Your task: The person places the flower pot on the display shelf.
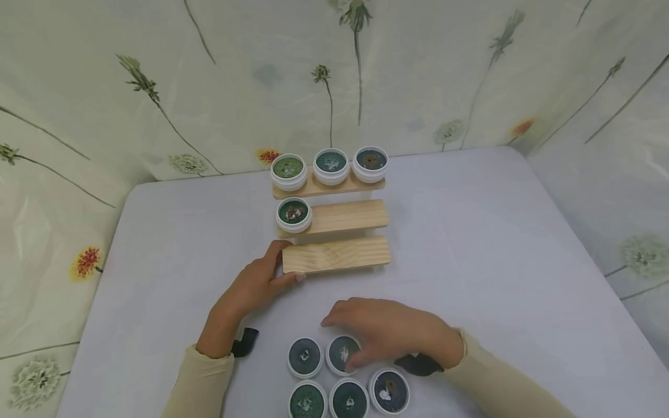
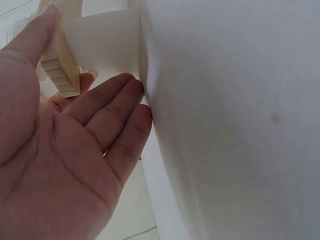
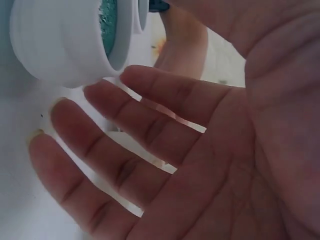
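Note:
My left hand [image 1: 254, 283] grips the left end of the lowest plank [image 1: 337, 254] of a three-step wooden display stand. In the left wrist view its thumb [image 2: 37, 35] lies along one side of the plank and the index finger reaches round the other. My right hand [image 1: 394, 328] hovers with extended fingers over a round white jar [image 1: 341, 352] with a dark green speckled top. The thumb overlaps this jar's rim in the head view. In the right wrist view, the fingertips are right at the rim of a white jar [image 3: 60, 45], with nothing gripped.
Beside that jar sit several similar ones, including a dark one [image 1: 305, 357], a green one [image 1: 306, 400] and a brown-spotted one [image 1: 389, 391]. Three jars stand on the top plank [image 1: 326, 187], one on the middle plank [image 1: 350, 217]. A flower-patterned curtain [image 1: 407, 87] borders the white table [image 1: 470, 244].

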Available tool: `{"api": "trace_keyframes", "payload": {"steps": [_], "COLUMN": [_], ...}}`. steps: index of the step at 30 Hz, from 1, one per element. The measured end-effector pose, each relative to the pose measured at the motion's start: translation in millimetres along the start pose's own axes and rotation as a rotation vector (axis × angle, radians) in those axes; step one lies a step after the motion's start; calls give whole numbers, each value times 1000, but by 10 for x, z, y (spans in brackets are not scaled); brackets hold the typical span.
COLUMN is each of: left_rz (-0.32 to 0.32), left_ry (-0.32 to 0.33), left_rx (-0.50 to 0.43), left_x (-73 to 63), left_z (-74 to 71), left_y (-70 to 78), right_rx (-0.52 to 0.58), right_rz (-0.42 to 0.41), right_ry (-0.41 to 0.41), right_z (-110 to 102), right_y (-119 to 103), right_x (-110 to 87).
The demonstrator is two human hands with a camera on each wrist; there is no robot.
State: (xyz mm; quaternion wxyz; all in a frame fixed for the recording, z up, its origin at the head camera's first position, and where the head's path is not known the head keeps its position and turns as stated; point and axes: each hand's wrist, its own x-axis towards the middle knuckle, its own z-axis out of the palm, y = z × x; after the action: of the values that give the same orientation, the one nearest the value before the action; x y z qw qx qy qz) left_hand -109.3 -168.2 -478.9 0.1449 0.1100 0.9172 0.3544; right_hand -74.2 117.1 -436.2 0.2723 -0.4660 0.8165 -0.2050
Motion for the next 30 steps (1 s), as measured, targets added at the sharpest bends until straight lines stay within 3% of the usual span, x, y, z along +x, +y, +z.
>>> {"api": "trace_keyframes", "payload": {"steps": [11, 30], "left_rz": [16, 8], "left_ry": [0, 0], "left_rx": [8, 11], "left_x": [-4, -4], "left_z": [-6, -12], "left_y": [10, 18], "right_rx": [0, 28], "right_rz": [32, 63], "right_ry": [-44, 40], "right_z": [39, 13], "right_y": [-4, 41], "right_x": [-4, -10]}}
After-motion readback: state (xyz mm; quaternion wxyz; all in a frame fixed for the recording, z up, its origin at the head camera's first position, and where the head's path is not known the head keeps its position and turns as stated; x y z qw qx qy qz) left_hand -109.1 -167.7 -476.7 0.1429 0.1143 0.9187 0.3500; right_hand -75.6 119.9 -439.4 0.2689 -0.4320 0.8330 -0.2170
